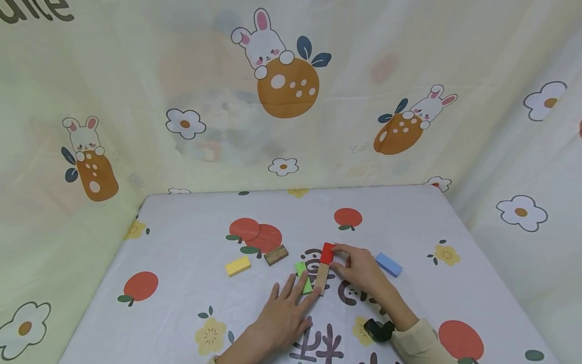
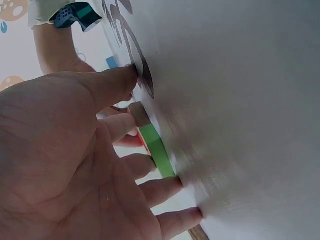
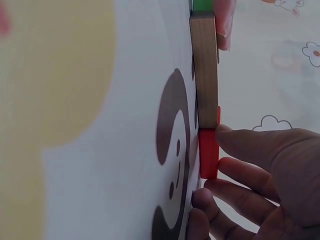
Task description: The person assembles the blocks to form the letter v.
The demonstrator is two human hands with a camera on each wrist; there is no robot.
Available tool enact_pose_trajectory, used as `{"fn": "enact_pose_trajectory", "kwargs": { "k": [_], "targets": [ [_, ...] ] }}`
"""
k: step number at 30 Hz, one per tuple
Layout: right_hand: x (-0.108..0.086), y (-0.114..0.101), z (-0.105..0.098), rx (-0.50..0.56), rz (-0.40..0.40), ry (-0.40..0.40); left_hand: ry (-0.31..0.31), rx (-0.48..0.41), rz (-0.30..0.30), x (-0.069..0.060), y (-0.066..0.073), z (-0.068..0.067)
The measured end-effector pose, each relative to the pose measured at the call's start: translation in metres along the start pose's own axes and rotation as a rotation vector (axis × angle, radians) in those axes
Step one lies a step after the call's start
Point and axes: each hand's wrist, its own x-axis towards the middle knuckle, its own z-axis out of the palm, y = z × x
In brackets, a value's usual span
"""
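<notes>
A tan wooden block (image 1: 322, 279) lies flat, with a red block (image 1: 327, 253) meeting its far end. Close on its left is a green block (image 1: 302, 275). My right hand (image 1: 361, 268) pinches the red block between thumb and forefinger; the right wrist view shows the thumb near the joint of the red block (image 3: 208, 155) and the tan block (image 3: 205, 70). My left hand (image 1: 283, 316) is spread palm down, its fingers touching the green block (image 2: 156, 151) and the near end of the tan block (image 2: 139, 114).
Left of the hands lie a yellow block (image 1: 238, 266) and a dark brown wooden block (image 1: 276, 255). A blue block (image 1: 388, 265) sits just right of my right hand. The patterned tablecloth (image 1: 182, 283) meets hanging printed curtains (image 1: 218, 162) at the back and sides.
</notes>
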Motion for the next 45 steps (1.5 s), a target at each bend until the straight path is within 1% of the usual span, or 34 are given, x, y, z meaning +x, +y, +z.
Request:
{"fn": "enact_pose_trajectory", "kwargs": {
  "k": [11, 24, 27, 30, 32, 36, 41, 45],
  "targets": [
    [-0.001, 0.001, 0.000, 0.010, 0.024, -0.010, 0.007, 0.014, 0.004, 0.000, -0.001, 0.002],
    [-0.005, 0.008, -0.007, 0.037, 0.059, -0.028, 0.003, 0.006, 0.002, 0.000, -0.001, 0.003],
    [-0.006, 0.010, -0.009, 0.050, 0.064, -0.017, 0.006, 0.005, 0.003, 0.000, -0.001, 0.004],
    [-0.008, 0.013, -0.013, 0.051, 0.064, 0.006, 0.010, 0.004, 0.006, 0.000, -0.001, 0.004],
    [-0.009, 0.015, -0.016, 0.039, 0.059, 0.022, 0.008, -0.001, 0.006, 0.000, -0.001, 0.004],
    [-0.010, 0.020, -0.026, 0.000, 0.075, 0.059, 0.006, -0.010, 0.003, 0.000, -0.001, 0.003],
    [-0.012, 0.031, -0.039, -0.053, 0.140, 0.095, 0.012, -0.016, 0.008, -0.001, -0.001, 0.003],
    [-0.016, 0.041, -0.047, -0.064, 0.179, 0.079, 0.014, -0.018, 0.011, -0.001, -0.002, 0.003]
  ]
}}
